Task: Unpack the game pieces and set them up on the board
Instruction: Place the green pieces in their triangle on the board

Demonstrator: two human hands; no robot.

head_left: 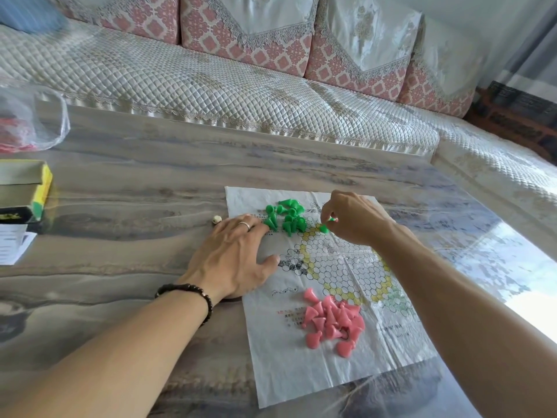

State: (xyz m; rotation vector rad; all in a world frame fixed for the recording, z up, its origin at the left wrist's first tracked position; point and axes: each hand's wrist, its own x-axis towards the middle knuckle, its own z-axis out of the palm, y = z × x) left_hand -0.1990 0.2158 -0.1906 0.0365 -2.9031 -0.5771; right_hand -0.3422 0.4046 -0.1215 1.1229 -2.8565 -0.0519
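Green plastic cone-shaped pawn (325,227) pinched by right hand (352,218) over creased paper game board (331,366); left hand (232,254) flat, fingers straight, touching green pawn heap (286,217).

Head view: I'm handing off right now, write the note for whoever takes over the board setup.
Left hand: open, lying flat on the left edge of the paper board, holding it down.
Right hand: pinching one green piece over the board's far point.
Green pile: loose heap at the board's far end.
Pink pile: loose heap on the near part.
A die lies on the table, left of the board.
Done: both colours unpacked onto the board.
Left: stand every green and pink piece in its circles; none looks placed yet.
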